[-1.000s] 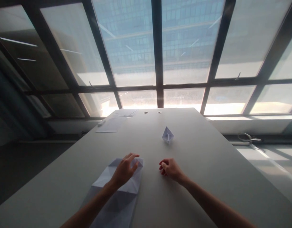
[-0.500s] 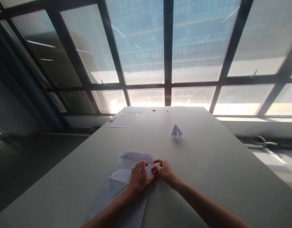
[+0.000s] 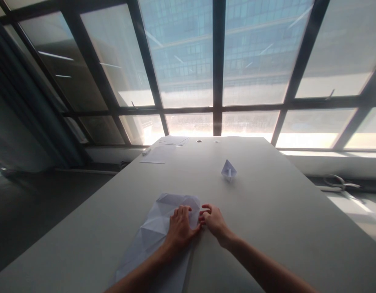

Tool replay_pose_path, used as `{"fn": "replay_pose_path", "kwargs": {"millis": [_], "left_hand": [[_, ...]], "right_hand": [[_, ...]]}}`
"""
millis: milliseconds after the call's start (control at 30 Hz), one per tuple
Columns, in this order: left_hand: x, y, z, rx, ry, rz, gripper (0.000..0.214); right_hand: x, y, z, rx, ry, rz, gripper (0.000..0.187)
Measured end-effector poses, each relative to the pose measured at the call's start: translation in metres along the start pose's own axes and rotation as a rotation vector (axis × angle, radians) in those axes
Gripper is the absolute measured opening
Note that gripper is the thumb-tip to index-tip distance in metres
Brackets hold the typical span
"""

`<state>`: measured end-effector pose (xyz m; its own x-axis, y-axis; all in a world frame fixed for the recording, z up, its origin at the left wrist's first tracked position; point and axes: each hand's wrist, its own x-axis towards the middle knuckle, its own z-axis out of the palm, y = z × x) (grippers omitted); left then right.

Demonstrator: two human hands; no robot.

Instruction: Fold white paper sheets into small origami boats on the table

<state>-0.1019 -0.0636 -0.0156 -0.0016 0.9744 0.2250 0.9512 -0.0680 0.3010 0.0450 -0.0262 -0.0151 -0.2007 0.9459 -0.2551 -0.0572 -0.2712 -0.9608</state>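
A large creased sheet of white paper [image 3: 155, 236] lies flat on the grey table [image 3: 267, 219], reaching toward me. My left hand [image 3: 179, 228] rests on the sheet near its right edge, fingers stretched out and pressing down. My right hand [image 3: 212, 220] sits just beside it at the sheet's right edge, with its fingers curled and pinching that edge. The two hands almost touch. Farther out on the table stands a small folded paper boat [image 3: 228, 170], well beyond both hands.
Flat paper sheets [image 3: 159, 155] lie at the table's far left corner, with two round holes [image 3: 199, 141] in the tabletop near the far edge. Large dark-framed windows [image 3: 216, 65] rise behind the table. A cable [image 3: 337, 182] lies on the floor at right.
My right hand moved left from the bare table to the sheet's right edge and met the left hand. The left hand slid along the sheet. The view shifted slightly left.
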Motion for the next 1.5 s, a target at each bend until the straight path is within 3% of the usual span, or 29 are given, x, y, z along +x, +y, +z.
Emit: {"fn": "replay_pose_path", "kwargs": {"millis": [133,233,467,667,833,933,1067,1167,1267,1500], "left_hand": [[-0.001,-0.001,0.005,-0.009,0.057,-0.002,0.047],[-0.002,-0.003,0.008,-0.033,0.101,-0.004,0.047],[-0.003,-0.012,0.007,-0.204,0.153,0.043,0.034],[0.0,-0.019,0.004,-0.282,0.163,0.057,0.035],[-0.001,-0.017,0.003,-0.242,0.179,0.081,0.027],[-0.005,-0.011,-0.007,-0.221,0.203,0.135,0.032],[-0.012,-0.004,-0.033,-0.232,0.339,0.31,0.044],[-0.015,-0.005,-0.045,-0.254,0.523,0.421,0.036],[-0.012,-0.012,-0.04,-0.243,0.545,0.409,0.029],[0.002,-0.038,0.003,-0.027,0.004,0.369,0.058]], "right_hand": [[0.0,-0.017,0.006,0.053,-0.015,0.169,0.049],[0.0,-0.023,0.007,0.126,-0.037,0.211,0.046],[-0.006,-0.004,0.011,0.036,-0.025,0.036,0.052],[-0.018,-0.005,0.015,-0.182,-0.11,-0.245,0.035],[-0.013,0.004,0.02,-0.441,0.027,-0.324,0.026],[-0.004,0.009,0.027,-0.488,-0.003,-0.297,0.024],[0.003,0.001,0.027,-0.309,0.027,-0.329,0.027],[0.005,-0.008,0.012,-0.226,0.124,-0.355,0.03],[0.01,-0.014,-0.014,-0.267,0.187,-0.376,0.032],[0.015,-0.007,-0.106,-0.489,0.294,-0.409,0.033]]}}
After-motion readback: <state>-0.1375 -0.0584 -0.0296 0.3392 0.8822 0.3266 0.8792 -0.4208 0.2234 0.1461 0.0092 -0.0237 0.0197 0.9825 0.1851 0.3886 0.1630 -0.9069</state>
